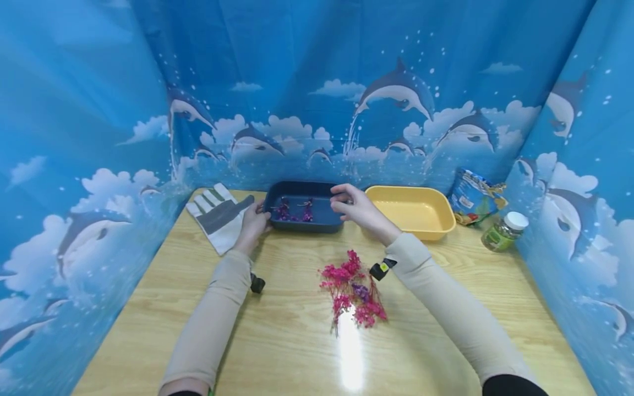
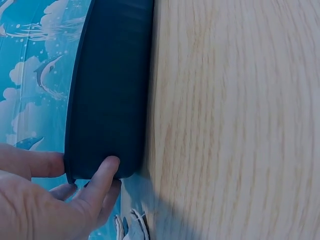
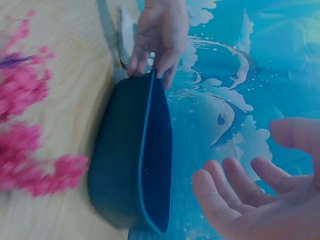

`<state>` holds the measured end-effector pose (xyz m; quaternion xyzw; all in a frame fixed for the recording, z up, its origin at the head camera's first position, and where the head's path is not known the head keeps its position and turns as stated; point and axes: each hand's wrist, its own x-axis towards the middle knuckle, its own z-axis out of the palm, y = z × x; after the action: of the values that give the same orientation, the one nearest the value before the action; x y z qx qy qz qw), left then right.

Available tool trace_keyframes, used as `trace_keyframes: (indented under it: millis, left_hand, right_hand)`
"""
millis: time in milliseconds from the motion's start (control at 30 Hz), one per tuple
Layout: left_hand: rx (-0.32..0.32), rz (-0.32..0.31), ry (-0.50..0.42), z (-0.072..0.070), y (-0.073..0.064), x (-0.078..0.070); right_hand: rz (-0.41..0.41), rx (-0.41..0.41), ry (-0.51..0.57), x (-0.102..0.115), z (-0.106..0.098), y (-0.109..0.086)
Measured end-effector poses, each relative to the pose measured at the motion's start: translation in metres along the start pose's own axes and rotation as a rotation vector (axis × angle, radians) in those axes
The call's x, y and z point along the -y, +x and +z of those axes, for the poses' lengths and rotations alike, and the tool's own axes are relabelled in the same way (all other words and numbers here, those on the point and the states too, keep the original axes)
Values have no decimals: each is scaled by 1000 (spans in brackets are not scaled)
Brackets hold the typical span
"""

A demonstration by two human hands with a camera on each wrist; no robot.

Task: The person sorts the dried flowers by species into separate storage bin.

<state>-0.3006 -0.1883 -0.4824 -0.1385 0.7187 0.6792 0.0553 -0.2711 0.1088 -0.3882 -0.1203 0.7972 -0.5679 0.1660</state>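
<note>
A dark blue rectangular bin (image 1: pixel 309 226) stands near the back of the table, with a few purple dried flower sprigs (image 1: pixel 307 211) inside. My left hand (image 1: pixel 253 224) grips the bin's left end at the rim; the left wrist view has its fingers (image 2: pixel 102 182) against that end wall. Just off the right end is my right hand (image 1: pixel 365 213), its fingers loosely bent and holding nothing. A gap between this right hand (image 3: pixel 265 185) and the bin (image 3: pixel 120 150) shows in the right wrist view. Pink dried flowers (image 1: pixel 342 273) with a purple bit lie on the table nearer me.
To the right is a yellow bin (image 1: pixel 431 233). Beyond it stand a blue snack bag (image 1: pixel 468 198) and a white-lidded jar (image 1: pixel 500 234). A white and grey work glove (image 1: pixel 218 217) lies left of the blue bin. A dolphin-print curtain (image 1: pixel 307 82) hangs behind the table.
</note>
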Motion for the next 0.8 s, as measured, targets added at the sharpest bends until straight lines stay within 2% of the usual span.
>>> trace_keyframes:
  millis: [400,567,800]
  left_hand:
    - [-7,-7,16,1,-2,0]
    - [-17,-4,21,2,-2,0]
    - [-24,2,24,2,-2,0]
  right_hand:
    - [-71,63,-191,-23,-14,-57]
    - [-113,129,-295,-36,-13,-80]
    - [-156,173,-447,-56,-7,-102]
